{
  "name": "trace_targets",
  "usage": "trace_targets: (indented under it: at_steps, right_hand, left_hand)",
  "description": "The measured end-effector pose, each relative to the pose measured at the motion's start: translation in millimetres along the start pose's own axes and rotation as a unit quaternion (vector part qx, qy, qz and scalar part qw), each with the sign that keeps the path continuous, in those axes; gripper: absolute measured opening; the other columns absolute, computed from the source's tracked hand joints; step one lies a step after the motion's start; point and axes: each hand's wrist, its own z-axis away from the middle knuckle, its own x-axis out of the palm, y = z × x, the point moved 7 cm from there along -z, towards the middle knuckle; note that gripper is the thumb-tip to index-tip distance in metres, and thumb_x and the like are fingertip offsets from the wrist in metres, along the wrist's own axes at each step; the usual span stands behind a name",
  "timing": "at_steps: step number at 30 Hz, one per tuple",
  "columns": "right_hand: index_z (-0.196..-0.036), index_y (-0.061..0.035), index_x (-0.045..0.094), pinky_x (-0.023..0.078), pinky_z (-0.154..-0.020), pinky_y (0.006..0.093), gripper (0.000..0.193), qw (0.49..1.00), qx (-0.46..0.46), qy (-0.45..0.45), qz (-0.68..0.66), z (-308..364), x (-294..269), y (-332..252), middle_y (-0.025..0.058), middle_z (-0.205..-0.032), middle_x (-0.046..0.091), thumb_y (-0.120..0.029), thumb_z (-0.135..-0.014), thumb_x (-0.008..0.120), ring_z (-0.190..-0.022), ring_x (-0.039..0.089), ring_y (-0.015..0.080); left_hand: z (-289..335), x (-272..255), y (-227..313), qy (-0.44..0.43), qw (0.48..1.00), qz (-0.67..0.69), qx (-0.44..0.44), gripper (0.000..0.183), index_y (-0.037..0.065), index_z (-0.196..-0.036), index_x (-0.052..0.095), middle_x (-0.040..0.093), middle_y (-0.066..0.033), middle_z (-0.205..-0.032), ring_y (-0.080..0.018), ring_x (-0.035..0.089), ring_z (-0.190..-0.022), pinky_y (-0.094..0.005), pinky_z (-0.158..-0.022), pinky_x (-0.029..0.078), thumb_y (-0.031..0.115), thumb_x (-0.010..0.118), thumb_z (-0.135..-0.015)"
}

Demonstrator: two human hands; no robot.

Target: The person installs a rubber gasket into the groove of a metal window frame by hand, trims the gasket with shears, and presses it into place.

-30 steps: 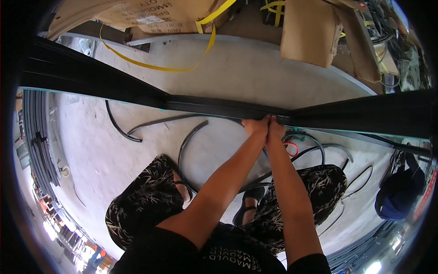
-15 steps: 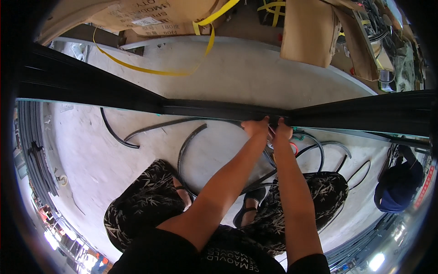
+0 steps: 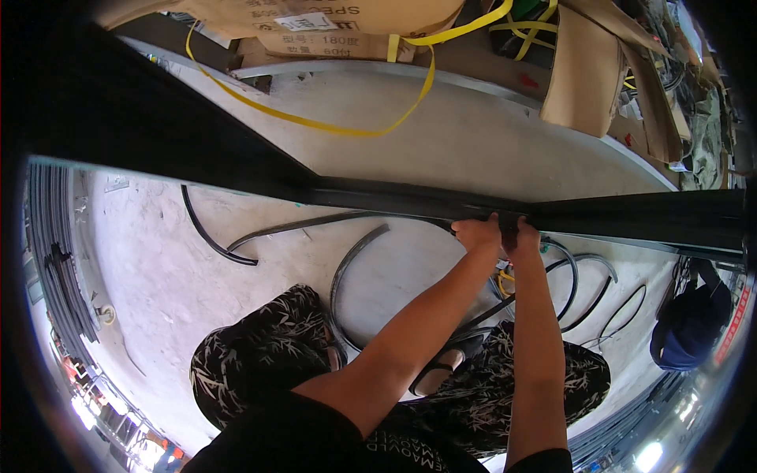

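Hands: L. hand (image 3: 479, 232) and R. hand (image 3: 522, 238), near each other at black frame (image 3: 394, 196), near edge, R. corner; fingertips hidden, grip can't be told. Poss. fault: uneven pressure → slip; loose black strip (image 3: 333, 293) nearby may snag. Cardboard box (image 3: 339, 27), far side: contents n/v.

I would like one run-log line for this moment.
left hand: at near edge of black frame; right hand: same edge, beside left; grips: unclear; floor: curved black strip; beyond: yellow strap

Light is brightening the pale floor (image 3: 158, 268), white glare is flaring low on both sides, fisheye distortion is bending edges.
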Motion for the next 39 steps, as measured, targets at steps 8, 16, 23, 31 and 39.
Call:
trace_targets:
  at_steps: [8,16,23,31,39]
  right_hand:
    - [-0.098,-0.0015,0.060,0.049,-0.057,0.0347,0.030,0.995,-0.085,-0.053,0.016,58,28,10,0.0067,-0.077,0.063,-0.028,-0.086,0.068,-0.063,0.059,0.0197]
    - [-0.089,0.0039,0.065,0.049,-0.062,0.0341,0.041,0.997,-0.072,-0.017,0.030,40,30,45,0.0121,-0.083,0.066,-0.031,-0.073,0.080,-0.070,0.061,0.0211]
    - [-0.089,-0.0001,0.056,0.059,-0.053,0.0337,0.031,0.997,-0.060,0.013,-0.042,81,71,48,0.0079,-0.073,0.057,-0.020,-0.078,0.077,-0.054,0.056,0.0184]
    - [-0.093,-0.0004,0.055,0.056,-0.047,0.0305,0.031,0.997,-0.079,-0.009,0.007,75,76,56,0.0099,-0.078,0.060,-0.017,-0.078,0.076,-0.054,0.058,0.0183]
    - [-0.092,-0.0026,0.056,0.053,-0.045,0.0276,0.031,0.998,-0.057,-0.027,0.013,84,82,49,0.0073,-0.071,0.059,-0.012,-0.073,0.078,-0.051,0.056,0.0164]
  left_hand:
    - [13,-8,-5,-0.206,0.968,-0.073,0.125,0.046,-0.005,-0.110,0.053,0.065,-0.0205,-0.097,-0.0359,0.063,-0.093,-0.0393,-0.077,0.049,0.027,0.067,-0.081]
    - [134,-98,95,-0.482,0.670,-0.241,0.510,0.023,0.000,-0.095,0.054,0.057,-0.0080,-0.075,-0.0155,0.055,-0.066,-0.0313,-0.063,0.046,0.021,0.059,-0.087]
    - [285,-261,139,-0.850,0.430,-0.155,0.264,0.017,0.002,-0.102,0.052,0.053,-0.0108,-0.088,-0.0181,0.053,-0.073,-0.0320,-0.063,0.042,0.013,0.048,-0.091]
    - [283,-320,123,-0.854,0.506,-0.026,0.119,0.027,-0.006,-0.109,0.062,0.050,-0.0131,-0.059,-0.0254,0.051,-0.049,-0.0373,-0.043,0.034,-0.003,0.049,-0.086]
    - [266,-322,121,-0.866,0.471,0.003,0.168,0.018,-0.004,-0.101,0.060,0.050,-0.0128,-0.060,-0.0270,0.051,-0.051,-0.0373,-0.045,0.035,0.002,0.051,-0.087]
